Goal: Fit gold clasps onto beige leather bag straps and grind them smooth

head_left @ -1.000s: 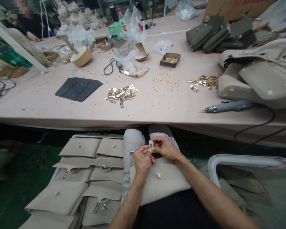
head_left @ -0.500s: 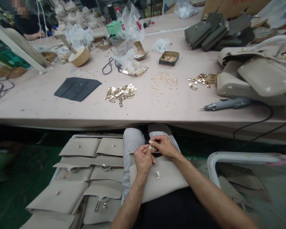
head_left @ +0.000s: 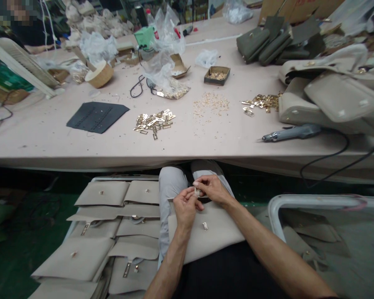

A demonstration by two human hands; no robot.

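By the far edge of the beige bag [head_left: 218, 232] on the lap [head_left: 172, 182], pinching a small pale tab [head_left: 197, 192] in left hand [head_left: 184, 207] and right hand [head_left: 214, 189], with fingertips nearly together. Beyond, on the table [head_left: 46, 143], loose gold fittings [head_left: 155, 121].

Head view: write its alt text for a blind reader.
Two bare hands hold a small piece by a beige bag on a lap; more beige bags lie at left. Ahead, a table holds metal plates and a corded tool.

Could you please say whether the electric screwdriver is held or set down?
Set down: the screwdriver lies on the table; left hand and right hand hold a small tab.
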